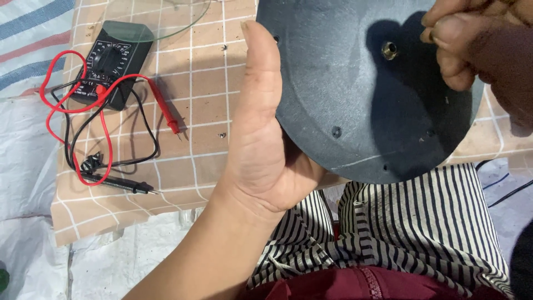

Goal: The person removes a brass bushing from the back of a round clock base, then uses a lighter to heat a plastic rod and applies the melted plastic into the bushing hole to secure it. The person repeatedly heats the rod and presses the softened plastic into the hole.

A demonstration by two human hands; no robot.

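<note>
While the left hand cups the edge of a dark round disc from about nine o'clock, palm up and thumb pressed flat along the rim, the right hand comes in at two o'clock. Its fingertips are pinched together just right of a small brass fitting set in the disc; whether they grasp anything is hard to tell. The disc is held above the person's striped lap. At ten o'clock on a checked cloth lies a black multimeter, with red and black leads looped below it.
</note>
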